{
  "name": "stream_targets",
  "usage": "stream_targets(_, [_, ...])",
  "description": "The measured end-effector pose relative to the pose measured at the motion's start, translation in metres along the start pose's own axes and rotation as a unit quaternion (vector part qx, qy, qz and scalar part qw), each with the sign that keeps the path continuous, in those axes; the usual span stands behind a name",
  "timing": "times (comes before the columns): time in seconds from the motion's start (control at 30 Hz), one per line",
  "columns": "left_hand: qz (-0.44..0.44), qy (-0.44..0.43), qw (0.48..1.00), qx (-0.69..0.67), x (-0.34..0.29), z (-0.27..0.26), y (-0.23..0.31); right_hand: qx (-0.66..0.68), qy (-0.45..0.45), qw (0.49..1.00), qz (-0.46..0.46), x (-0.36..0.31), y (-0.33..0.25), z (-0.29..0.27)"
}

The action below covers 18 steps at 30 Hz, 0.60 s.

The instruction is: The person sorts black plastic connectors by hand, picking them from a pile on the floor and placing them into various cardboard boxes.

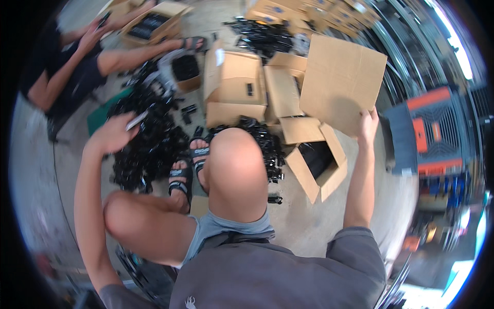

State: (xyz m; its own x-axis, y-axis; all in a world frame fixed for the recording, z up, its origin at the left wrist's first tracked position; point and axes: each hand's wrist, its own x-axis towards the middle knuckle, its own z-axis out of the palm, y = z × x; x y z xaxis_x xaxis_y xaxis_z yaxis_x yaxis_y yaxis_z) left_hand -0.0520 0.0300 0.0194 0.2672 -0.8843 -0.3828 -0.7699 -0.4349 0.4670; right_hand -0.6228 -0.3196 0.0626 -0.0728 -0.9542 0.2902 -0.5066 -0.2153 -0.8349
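Observation:
My right hand [367,123] grips the lower right corner of a flat brown cardboard sheet [343,77], raised to the right. Beneath it stands an open cardboard box [330,177] with black pieces [315,158] inside. My left hand [114,133] is closed on a slim, silver-white object [137,120], too blurred to name. Below that hand spreads a large heap of small black parts [149,149]. Ahead of my knees, another open box [235,113] has one black part [250,89] in it.
At upper left sits another person [56,77], a dark phone-like thing in hand, beside a box [135,37] of black items. More black parts [262,37] lie at the back near stacked cartons [329,15]. A grey and orange machine [437,131] stands to the right.

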Motion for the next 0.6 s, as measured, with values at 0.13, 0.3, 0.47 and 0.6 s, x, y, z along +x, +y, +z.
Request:
stream_targets(0.13, [0.083, 0.037, 0.995, -0.037, 0.009, -0.008, 0.007, -0.085, -0.268, 0.958, -0.052, -0.021, -0.049, 0.040])
stream_targets(0.3, [0.096, -0.014, 0.993, -0.065, 0.038, 0.001, -0.010, -0.270, -0.562, 0.780, 0.056, 0.015, -0.025, 0.046])
stream_targets(0.47, [0.131, -0.107, 0.978, -0.124, 0.112, 0.027, -0.032, -0.367, -0.678, 0.626, 0.120, -0.026, 0.022, 0.121])
stream_targets(0.6, [0.173, -0.144, 0.957, -0.185, 0.166, 0.042, -0.043, -0.442, -0.690, 0.565, 0.100, -0.066, 0.062, 0.174])
